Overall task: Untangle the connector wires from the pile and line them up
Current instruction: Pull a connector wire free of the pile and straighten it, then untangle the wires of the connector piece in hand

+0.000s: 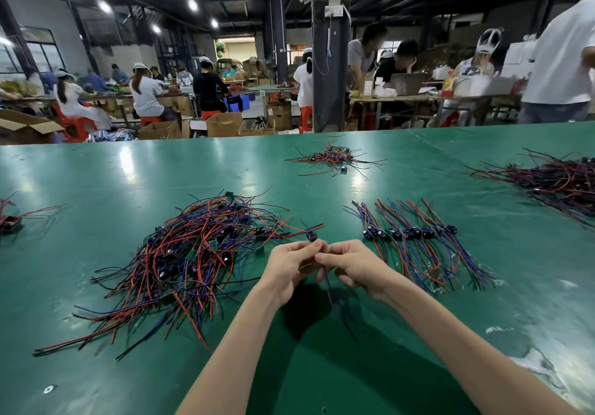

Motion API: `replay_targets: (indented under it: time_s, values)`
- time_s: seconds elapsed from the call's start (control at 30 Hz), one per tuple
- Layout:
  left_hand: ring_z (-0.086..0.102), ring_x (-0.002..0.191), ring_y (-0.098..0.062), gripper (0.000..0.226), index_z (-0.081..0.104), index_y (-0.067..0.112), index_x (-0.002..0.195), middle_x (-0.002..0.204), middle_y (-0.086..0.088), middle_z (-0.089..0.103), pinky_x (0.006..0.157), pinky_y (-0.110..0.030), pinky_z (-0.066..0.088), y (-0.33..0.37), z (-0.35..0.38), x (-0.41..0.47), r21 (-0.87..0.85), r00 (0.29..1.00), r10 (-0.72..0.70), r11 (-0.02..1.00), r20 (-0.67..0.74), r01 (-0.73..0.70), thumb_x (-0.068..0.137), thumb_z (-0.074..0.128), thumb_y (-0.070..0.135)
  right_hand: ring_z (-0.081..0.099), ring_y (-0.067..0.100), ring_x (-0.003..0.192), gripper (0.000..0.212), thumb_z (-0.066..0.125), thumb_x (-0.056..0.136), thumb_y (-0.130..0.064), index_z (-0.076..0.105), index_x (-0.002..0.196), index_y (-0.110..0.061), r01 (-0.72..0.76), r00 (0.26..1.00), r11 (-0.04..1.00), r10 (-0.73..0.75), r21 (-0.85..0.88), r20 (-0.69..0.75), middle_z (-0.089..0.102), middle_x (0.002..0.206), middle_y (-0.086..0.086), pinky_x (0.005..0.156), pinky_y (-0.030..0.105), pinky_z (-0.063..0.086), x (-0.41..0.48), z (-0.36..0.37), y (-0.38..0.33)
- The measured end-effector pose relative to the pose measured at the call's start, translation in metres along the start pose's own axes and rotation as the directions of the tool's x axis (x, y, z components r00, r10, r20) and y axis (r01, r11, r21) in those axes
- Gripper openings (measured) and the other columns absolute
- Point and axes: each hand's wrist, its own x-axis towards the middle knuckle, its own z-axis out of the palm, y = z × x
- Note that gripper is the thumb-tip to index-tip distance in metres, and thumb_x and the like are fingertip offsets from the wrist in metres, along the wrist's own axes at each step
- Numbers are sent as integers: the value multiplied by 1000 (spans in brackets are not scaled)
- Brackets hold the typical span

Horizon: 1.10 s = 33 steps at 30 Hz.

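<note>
Head view, left hand [289, 266] and right hand [357, 266] pinching one thin connector wire [328, 286]

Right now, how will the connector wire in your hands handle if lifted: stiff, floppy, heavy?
Probably floppy: leads of the connector wire droop below the left hand and right hand. Likely light: fingertips alone pinch it. Far leads reach toward the tangled pile, so may snag.

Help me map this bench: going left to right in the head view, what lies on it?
Edge wires → tangled pile → left hand → right hand → lined-up row → right pile.
</note>
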Motion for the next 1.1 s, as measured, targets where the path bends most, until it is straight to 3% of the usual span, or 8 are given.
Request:
replay_targets:
  time_s: [0.17,0.3,0.53,0.67,0.77,0.83,1.03,1.1]
  values:
    - [66,62,-15,14,70,1,84,75,-8,71,62,-24,56,-3,-1,2,-42,996,-63,997,57,66,81,66,13,30,6,28,13,59,90,-7,63,79,-2,-4,997,998,-1,-66,-74,64,65,14,30,15,21,5,-2,0]
    - [68,76,-16,36,66,-6,97,86,-11,71,77,-25,58,-1,0,3,-114,991,-91,988,102,103,73,69,20,30,7,28,10,64,86,-7,66,77,-1,-35,983,990,9,-137,-185,65,61,11,31,15,21,13,-19,-13]
    - [66,79,-22,22,63,-6,100,93,-15,68,74,-28,59,1,0,3,-158,993,-119,980,27,122,92,57,15,44,5,34,8,65,86,-8,69,80,-6,-12,897,933,-149,-360,-416,69,71,9,33,14,32,17,-120,-64]
    - [66,76,-21,23,64,-6,95,91,-15,68,75,-28,59,1,0,1,-155,993,-118,981,23,120,95,54,15,47,14,46,7,66,86,-8,71,88,-2,-228,856,788,-118,-571,-504,68,75,16,43,20,37,6,-184,-54]
    - [65,78,-22,22,64,-5,94,91,-15,68,76,-28,59,1,1,1,-155,992,-125,980,13,126,95,53,13,46,15,43,15,64,83,0,71,96,-5,-426,879,576,80,-697,-471,66,67,14,41,19,35,-6,-204,-28]
    - [64,79,-23,21,64,-5,94,92,-16,67,76,-28,58,2,2,0,-152,992,-129,980,14,129,95,53,12,44,16,41,22,64,79,2,70,99,-5,-485,871,490,195,-724,-451,61,59,10,37,17,32,-11,-206,-12]
    - [64,79,-23,20,63,-7,97,93,-17,67,74,-27,58,4,2,-4,-151,993,-121,981,13,122,95,51,9,49,13,36,16,75,74,-15,69,89,-11,-508,854,466,165,-724,-493,66,64,9,37,17,37,-8,-199,8]
    - [64,79,-23,20,63,-7,97,93,-16,67,74,-27,59,4,2,-4,-150,993,-118,981,16,119,95,50,8,57,16,57,21,75,74,-24,68,89,-11,-530,836,432,121,-730,-535,70,80,10,52,20,45,-4,-196,9]
